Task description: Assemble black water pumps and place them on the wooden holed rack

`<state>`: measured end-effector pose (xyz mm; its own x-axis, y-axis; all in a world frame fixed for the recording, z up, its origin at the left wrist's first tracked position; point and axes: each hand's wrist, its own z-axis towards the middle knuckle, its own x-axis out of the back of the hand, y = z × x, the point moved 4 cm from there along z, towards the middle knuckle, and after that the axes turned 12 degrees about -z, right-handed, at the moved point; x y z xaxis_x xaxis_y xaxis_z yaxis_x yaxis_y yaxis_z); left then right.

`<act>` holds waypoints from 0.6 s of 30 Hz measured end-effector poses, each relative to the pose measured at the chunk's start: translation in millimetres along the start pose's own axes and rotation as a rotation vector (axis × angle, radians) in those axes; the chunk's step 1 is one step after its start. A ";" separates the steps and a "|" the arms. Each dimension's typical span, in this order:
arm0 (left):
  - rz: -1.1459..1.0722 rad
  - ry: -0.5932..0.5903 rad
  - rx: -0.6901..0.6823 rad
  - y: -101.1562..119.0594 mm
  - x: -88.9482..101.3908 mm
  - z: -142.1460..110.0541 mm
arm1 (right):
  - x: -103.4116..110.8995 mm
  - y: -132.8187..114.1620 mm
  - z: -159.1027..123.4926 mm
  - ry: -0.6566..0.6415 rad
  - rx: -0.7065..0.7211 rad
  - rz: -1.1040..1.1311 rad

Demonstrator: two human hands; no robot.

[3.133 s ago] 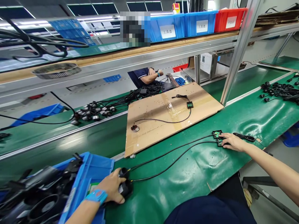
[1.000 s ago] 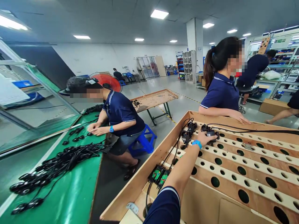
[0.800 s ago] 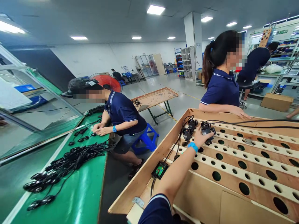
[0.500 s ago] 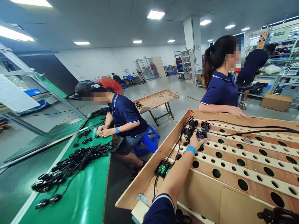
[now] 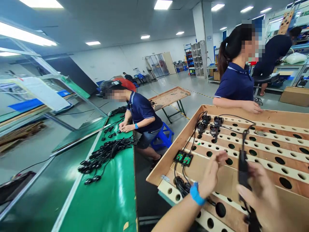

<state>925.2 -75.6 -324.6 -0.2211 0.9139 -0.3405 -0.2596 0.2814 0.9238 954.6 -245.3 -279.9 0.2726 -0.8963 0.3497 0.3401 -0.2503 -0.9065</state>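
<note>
My left hand [image 5: 213,172], with a blue band on its wrist, is raised over the wooden tray [image 5: 164,161]; its fingers are stretched out and it holds nothing. In my slightly blurred right hand [image 5: 262,190] is a narrow black box [image 5: 242,170], held upright between thumb and fingers. Cables run from its top and bottom. Black round-bodied parts [image 5: 214,130] sit in the far left corner of the tray. Nearer me, two open black cases with green circuit boards [image 5: 187,158] lie against the left wall, beside a bundle of black cable [image 5: 181,186].
Rows of pale perforated strips [image 5: 265,146] and a cardboard sheet cross the tray. To the left, a green bench [image 5: 116,193] carries a pile of black cables [image 5: 106,154], where one co-worker sits on a blue stool [image 5: 163,138]. Another person stands at the tray's far edge.
My left hand has left the black parts in the corner and come back toward me. My right hand has come into view with the black box and its cables. The view has shifted left.
</note>
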 end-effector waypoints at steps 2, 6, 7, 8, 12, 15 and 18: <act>0.051 0.067 0.001 17.4 -2.0 -45.5 | -46.1 -1.3 9.1 -0.059 -0.003 -0.015; 0.247 0.351 0.101 14.4 35.0 -73.2 | -128.3 28.0 26.1 -0.156 -0.107 -0.136; 0.292 0.385 0.115 9.1 47.7 -71.4 | -142.5 39.3 29.0 -0.178 -0.159 -0.234; 0.358 0.411 0.109 4.4 60.3 -68.8 | -154.2 49.4 31.5 -0.204 -0.195 -0.334; 0.745 0.380 -0.046 -6.4 93.1 -64.9 | -182.2 66.9 38.7 -0.323 -0.117 -0.606; 0.971 0.267 -0.081 -17.1 100.8 -71.5 | -187.9 70.5 39.3 -0.414 -0.012 -0.625; 1.084 0.208 -0.062 -28.2 107.3 -73.8 | -178.8 79.0 39.6 -0.479 0.063 -0.593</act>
<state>839.4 -7.0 -400.0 -0.5124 0.5981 0.6163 0.1222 -0.6595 0.7417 968.3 -90.3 -404.7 0.3838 -0.3584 0.8510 0.5977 -0.6061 -0.5248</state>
